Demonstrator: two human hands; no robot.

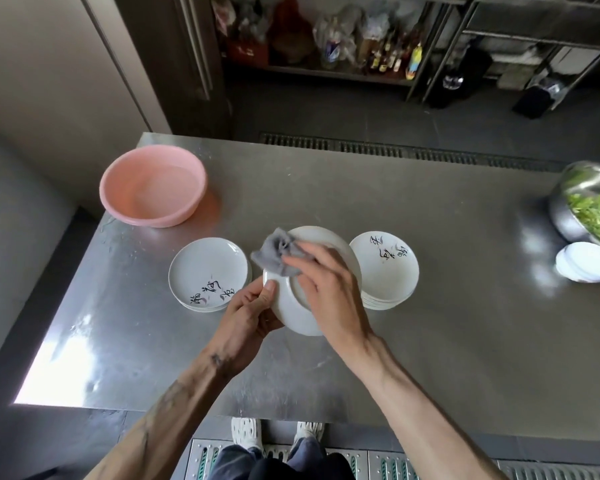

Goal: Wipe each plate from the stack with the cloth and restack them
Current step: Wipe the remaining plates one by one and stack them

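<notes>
A white plate (293, 315) is held tilted above the steel table (430, 323), its underside towards me. My left hand (248, 315) grips its left rim, thumb on top. My right hand (326, 285) presses a crumpled grey cloth (276, 254) onto the plate's upper part. To the left stands a stack of white plates (207, 273) with black writing. A second stack of the same plates (387, 271) stands to the right.
A pink basin (151, 187) holding water sits at the back left of the table. At the right edge are a steel bowl (565, 220) of green vegetables and a small pile of white dishes (586, 266). Shelves with bottles line the back.
</notes>
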